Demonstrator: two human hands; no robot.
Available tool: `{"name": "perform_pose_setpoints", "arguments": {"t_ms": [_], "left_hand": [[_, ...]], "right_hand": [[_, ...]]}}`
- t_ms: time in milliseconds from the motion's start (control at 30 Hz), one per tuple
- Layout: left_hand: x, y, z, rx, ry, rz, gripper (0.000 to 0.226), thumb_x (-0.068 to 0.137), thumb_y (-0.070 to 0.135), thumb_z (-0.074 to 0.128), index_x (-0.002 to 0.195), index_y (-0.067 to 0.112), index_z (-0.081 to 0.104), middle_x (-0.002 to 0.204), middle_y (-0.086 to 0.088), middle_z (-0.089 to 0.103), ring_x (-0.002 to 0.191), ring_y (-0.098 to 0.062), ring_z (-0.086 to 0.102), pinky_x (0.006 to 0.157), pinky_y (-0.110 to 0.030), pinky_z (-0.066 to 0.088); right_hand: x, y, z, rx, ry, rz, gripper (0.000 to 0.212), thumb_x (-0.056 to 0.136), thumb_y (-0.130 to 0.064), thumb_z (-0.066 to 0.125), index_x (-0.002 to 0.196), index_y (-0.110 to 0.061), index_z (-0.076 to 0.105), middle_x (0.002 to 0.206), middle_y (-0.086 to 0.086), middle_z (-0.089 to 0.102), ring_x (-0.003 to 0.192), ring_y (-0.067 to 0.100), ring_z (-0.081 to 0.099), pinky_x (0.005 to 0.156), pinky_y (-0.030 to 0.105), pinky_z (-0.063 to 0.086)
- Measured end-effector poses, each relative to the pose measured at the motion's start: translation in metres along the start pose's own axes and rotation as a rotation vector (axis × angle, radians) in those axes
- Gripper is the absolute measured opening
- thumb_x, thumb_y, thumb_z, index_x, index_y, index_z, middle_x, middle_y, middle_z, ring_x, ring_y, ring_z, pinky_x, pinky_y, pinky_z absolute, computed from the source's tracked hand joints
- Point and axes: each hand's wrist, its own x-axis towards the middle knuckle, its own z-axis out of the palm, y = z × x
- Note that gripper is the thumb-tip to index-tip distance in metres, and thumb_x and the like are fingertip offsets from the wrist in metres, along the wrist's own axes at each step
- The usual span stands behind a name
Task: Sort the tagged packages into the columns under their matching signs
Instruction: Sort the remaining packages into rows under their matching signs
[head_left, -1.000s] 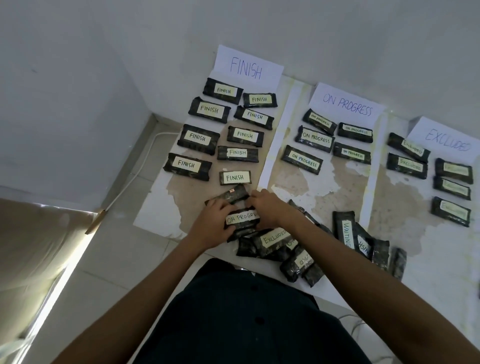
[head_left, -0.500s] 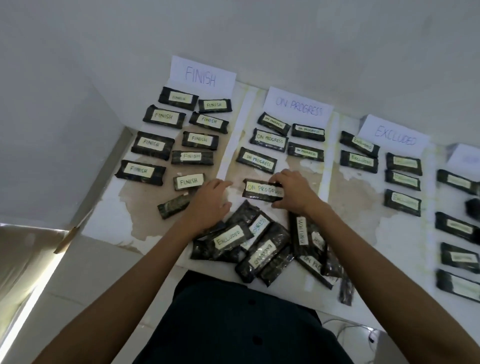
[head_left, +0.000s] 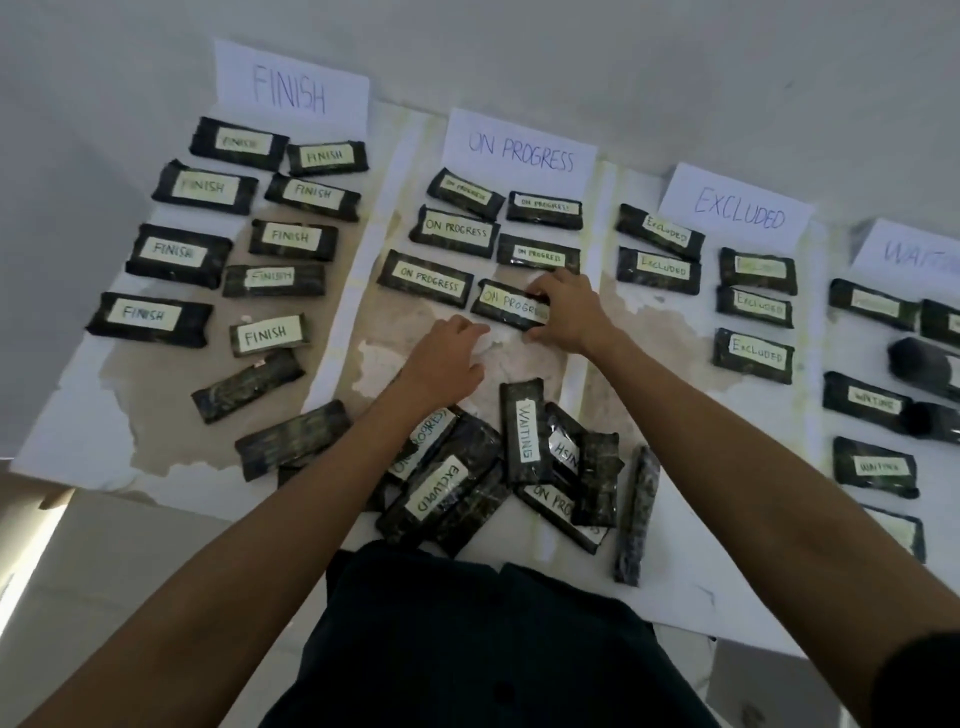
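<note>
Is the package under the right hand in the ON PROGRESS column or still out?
In: the package lies flat below the ON PROGRESS sign, right hand on it.

**One head-worn view, looking forward and down**

A single wide-angle camera sits on the person's head, facing ahead and tilted down over the counter (head_left: 156, 457). Both forearms reach in from the bottom edge, and the person's dark shirt (head_left: 467, 649) fills the lower middle. The near pile lies close under the lens; the paper signs against the wall (head_left: 519, 52) are farthest. Straight edges bow outward toward the frame's sides.
</note>
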Motion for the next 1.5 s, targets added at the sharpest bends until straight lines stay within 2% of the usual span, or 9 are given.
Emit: {"name": "perform_pose_setpoints", "arguments": {"t_ms": [267, 367, 500, 633, 833, 1000, 1167, 1333, 1500], "left_hand": [[-0.033, 0.034, 0.021, 0.077, 0.056, -0.025, 0.056, 0.081, 0.048, 0.052, 0.124, 0.012, 0.055, 0.114, -0.014, 0.057, 0.104, -0.034, 0.051, 0.089, -0.042, 0.045], [-0.055, 0.055, 0.039, 0.085, -0.009, -0.119, 0.068, 0.083, 0.047, 0.057, 0.138, 0.013, 0.037, 0.125, -0.016, 0.049, 0.113, -0.034, 0.046, 0.093, -0.043, 0.04], [-0.057, 0.071, 0.043, 0.099, -0.117, -0.212, 0.091, 0.081, 0.044, 0.063, 0.148, 0.019, 0.009, 0.139, -0.016, 0.036, 0.126, -0.036, 0.035, 0.103, -0.05, 0.028], [-0.044, 0.076, 0.035, -0.074, -0.159, -0.266, 0.083, 0.076, 0.031, 0.071, 0.143, 0.026, 0.022, 0.131, -0.01, 0.051, 0.122, -0.033, 0.045, 0.1, -0.047, 0.028], [-0.045, 0.1, 0.012, -0.534, 0.123, -0.338, 0.037, 0.085, 0.012, 0.063, 0.115, 0.017, 0.043, 0.103, -0.004, 0.058, 0.09, -0.02, 0.057, 0.073, -0.027, 0.047], [-0.052, 0.129, 0.012, -0.711, 0.193, -0.418, 0.04, 0.085, 0.014, 0.064, 0.119, 0.017, 0.043, 0.106, 0.001, 0.055, 0.095, -0.014, 0.054, 0.071, -0.019, 0.043], [-0.057, 0.147, 0.026, -0.798, 0.103, -0.4, 0.041, 0.083, 0.014, 0.066, 0.117, 0.019, 0.044, 0.116, -0.006, 0.059, 0.101, -0.02, 0.061, 0.083, -0.04, 0.057], [-0.063, 0.167, 0.041, -0.624, 0.008, -0.218, 0.048, 0.087, 0.025, 0.062, 0.131, 0.02, 0.043, 0.113, 0.001, 0.059, 0.092, -0.01, 0.059, 0.077, -0.024, 0.052], [-0.056, 0.19, 0.057, -0.387, -0.05, -0.037, 0.057, 0.089, 0.032, 0.058, 0.139, 0.023, 0.034, 0.129, -0.001, 0.05, 0.116, -0.018, 0.048, 0.097, -0.036, 0.044]], "right_hand": [[-0.025, 0.007, 0.003, 0.048, 0.063, -0.023, 0.061, 0.077, -0.038, 0.072, 0.13, -0.017, 0.05, 0.126, 0.013, 0.046, 0.116, 0.033, 0.041, 0.097, 0.042, 0.039], [-0.058, 0.004, 0.008, 0.215, 0.116, 0.067, 0.039, 0.081, -0.024, 0.063, 0.118, -0.013, 0.058, 0.119, 0.012, 0.052, 0.11, 0.03, 0.048, 0.097, 0.042, 0.044], [-0.101, 0.005, 0.017, 0.364, -0.158, 0.163, 0.022, 0.085, -0.018, 0.06, 0.106, -0.012, 0.062, 0.108, 0.008, 0.063, 0.094, 0.02, 0.059, 0.082, 0.03, 0.049], [-0.124, 0.008, 0.017, 0.493, -0.188, 0.173, 0.029, 0.082, -0.015, 0.065, 0.111, -0.008, 0.062, 0.112, 0.01, 0.065, 0.094, 0.021, 0.059, 0.081, 0.028, 0.047], [-0.155, 0.009, -0.004, 0.608, -0.078, 0.078, 0.06, 0.078, -0.033, 0.072, 0.132, -0.02, 0.05, 0.116, 0.001, 0.058, 0.098, 0.013, 0.053, 0.084, 0.026, 0.044], [-0.177, 0.014, -0.011, 0.392, 0.068, -0.025, 0.067, 0.074, -0.034, 0.074, 0.133, -0.018, 0.047, 0.119, 0.005, 0.052, 0.108, 0.021, 0.051, 0.092, 0.035, 0.047], [-0.196, 0.033, -0.011, 0.365, 0.128, 0.018, 0.062, 0.072, -0.036, 0.072, 0.128, -0.019, 0.051, 0.116, 0.003, 0.056, 0.104, 0.021, 0.054, 0.088, 0.033, 0.047], [-0.221, 0.069, -0.009, 0.319, 0.197, 0.097, 0.056, 0.074, -0.031, 0.074, 0.125, -0.02, 0.053, 0.114, 0.003, 0.058, 0.101, 0.022, 0.054, 0.085, 0.035, 0.047], [-0.251, 0.125, -0.012, 0.263, 0.161, 0.161, 0.057, 0.074, -0.02, 0.075, 0.126, -0.017, 0.053, 0.12, 0.006, 0.058, 0.105, 0.029, 0.053, 0.088, 0.039, 0.045]]}}
